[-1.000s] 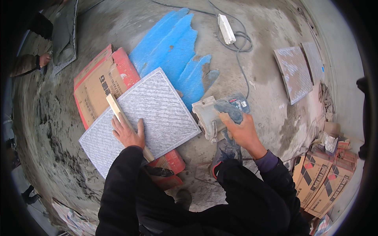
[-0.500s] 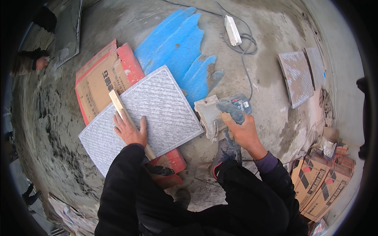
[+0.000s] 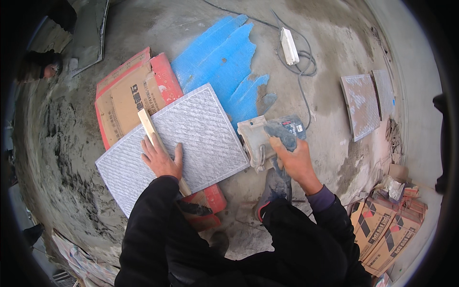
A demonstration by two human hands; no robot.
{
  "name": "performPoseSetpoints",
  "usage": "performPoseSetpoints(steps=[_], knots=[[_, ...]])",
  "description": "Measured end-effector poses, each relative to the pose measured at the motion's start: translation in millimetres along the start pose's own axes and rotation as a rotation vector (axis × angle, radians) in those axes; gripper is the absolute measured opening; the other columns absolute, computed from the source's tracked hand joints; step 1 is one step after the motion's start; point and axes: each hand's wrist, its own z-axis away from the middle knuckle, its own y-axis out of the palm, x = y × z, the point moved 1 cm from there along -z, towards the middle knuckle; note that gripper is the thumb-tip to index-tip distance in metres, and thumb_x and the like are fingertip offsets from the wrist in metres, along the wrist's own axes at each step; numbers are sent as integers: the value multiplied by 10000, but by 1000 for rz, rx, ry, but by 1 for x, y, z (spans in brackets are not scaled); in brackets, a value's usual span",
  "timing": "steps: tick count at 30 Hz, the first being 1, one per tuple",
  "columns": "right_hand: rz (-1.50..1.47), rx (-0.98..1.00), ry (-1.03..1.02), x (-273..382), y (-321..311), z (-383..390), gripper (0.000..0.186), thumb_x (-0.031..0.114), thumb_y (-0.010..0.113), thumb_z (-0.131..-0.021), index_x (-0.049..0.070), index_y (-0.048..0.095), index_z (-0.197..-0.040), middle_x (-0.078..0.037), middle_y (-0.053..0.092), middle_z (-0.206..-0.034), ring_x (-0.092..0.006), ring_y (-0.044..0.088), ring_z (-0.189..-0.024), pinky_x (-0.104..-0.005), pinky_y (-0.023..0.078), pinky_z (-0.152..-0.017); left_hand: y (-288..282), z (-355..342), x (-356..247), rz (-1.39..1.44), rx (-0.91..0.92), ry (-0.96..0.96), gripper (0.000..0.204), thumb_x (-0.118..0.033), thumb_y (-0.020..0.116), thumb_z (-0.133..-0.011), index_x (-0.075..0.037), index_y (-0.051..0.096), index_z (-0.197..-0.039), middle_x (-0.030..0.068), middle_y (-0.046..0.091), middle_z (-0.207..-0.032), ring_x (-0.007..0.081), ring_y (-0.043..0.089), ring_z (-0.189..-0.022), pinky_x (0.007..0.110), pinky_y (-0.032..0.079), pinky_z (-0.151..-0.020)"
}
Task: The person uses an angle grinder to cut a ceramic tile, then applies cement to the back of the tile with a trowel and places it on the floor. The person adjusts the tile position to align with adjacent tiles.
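Note:
A grey ridged tile (image 3: 205, 129) lies slanted in front of me, on top of a flattened cardboard box (image 3: 119, 105). Across the tile runs a pale wooden strip (image 3: 149, 125). My left hand (image 3: 161, 158) presses down flat over strip and tile, fingers spread and thumb apart. At the tile's right corner, a dusty hand-held power cutter (image 3: 270, 138) rests with its metal base plate against the edge. My right hand (image 3: 296, 158) is wrapped round the cutter's grip. Its blade is hidden from view.
Beyond the tile, a torn blue sheet (image 3: 215, 62) covers the concrete. A white power strip (image 3: 289, 47) and grey cable (image 3: 308, 103) lie far right. Two tiles (image 3: 361, 105) lean near the right wall. Cartons (image 3: 389, 232) stand lower right. Another person's hand (image 3: 50, 71) shows far left.
The whole view has shifted slightly. My hands, the strip and the cutter keep nearly the same places on the tile. The other person's hand at far left has moved a little.

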Motion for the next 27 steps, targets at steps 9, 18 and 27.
performPoseSetpoints(steps=[9,18,27], knots=[[6,9,-54,11,9,-23,360,270,750,-993,0,754,-1232,-70,792,-1096,-128,693,-993,-325,550,-903,-4,0,-2,1,26,0,990,-510,720,-932,31,276,-1632,336,257,-1672,513,185,-1587,725,168,-1221],[8,4,-160,47,28,-61,376,305,757,-988,0,753,-1206,-68,780,-1006,-136,693,-876,-330,556,-813,-9,0,-4,35,63,-24,1002,-478,727,-926,41,249,-1637,342,220,-1687,515,143,-1600,729,128,-1230],[-465,-91,112,77,16,-131,398,448,799,-964,79,665,-896,-15,623,-737,-112,577,-540,-293,464,-480,-13,-1,-7,56,60,-28,989,-438,737,-916,41,256,-1635,336,233,-1684,513,146,-1601,730,119,-1231]])
